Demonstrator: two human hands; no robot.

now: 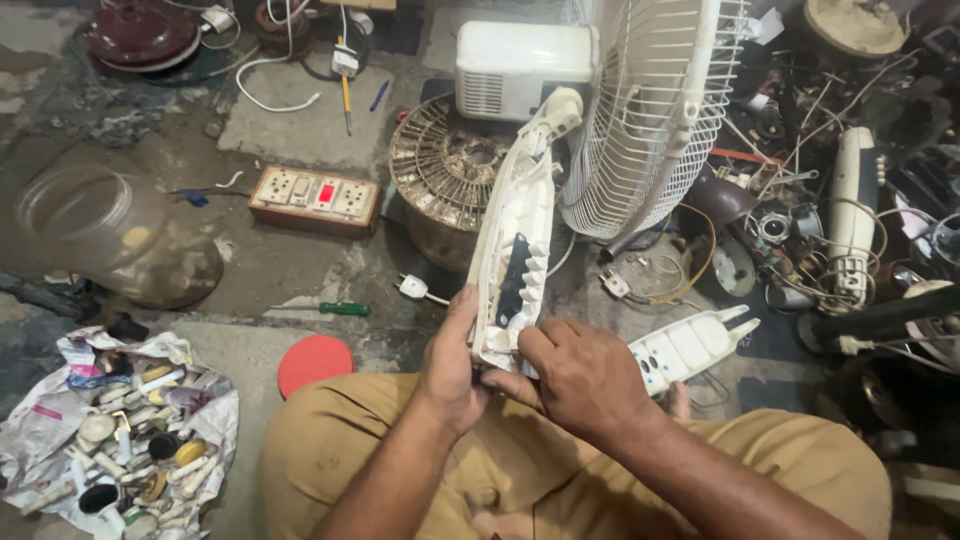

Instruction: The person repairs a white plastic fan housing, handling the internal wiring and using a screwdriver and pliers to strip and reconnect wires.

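Left hand [452,368]: clasps the lower left edge of the fan neck [517,245], thumb up along its side, the other fingers hidden behind the shell.

Right hand [580,375]: laid over the bottom end of the same neck, fingers [535,342] curled onto its open face, grasping it. The two hands nearly touch at the neck's base.

Fan neck: cream plastic shell, long and narrow, tilted up and away from the fingers; a dark slot sits just above the right fingertips. Its upper end reaches the fan grille [655,110].

Fan grille: white wire cage, beyond the fingers and to their right.

Cover [690,345]: white plastic panel on the floor, just right of the right hand's knuckles, touching neither hand.

Motor core [445,165]: round, rusty, finned, beyond the left thumb, partly behind the neck.

White box [520,65]: vented casing, farther off behind the motor core.

Switchboard [315,198]: wooden, with sockets and a red switch, well left of the fingers.

Screwdriver [343,309]: green handle, on the floor left of the left thumb.

Red disc [314,362]: flat, near the left wrist.

Plastic bag [120,430]: opened, full of small parts, far left.

Jar [95,225]: clear, lying on its side, far left.

Wires and scrap [850,230]: piled well right of the right hand.
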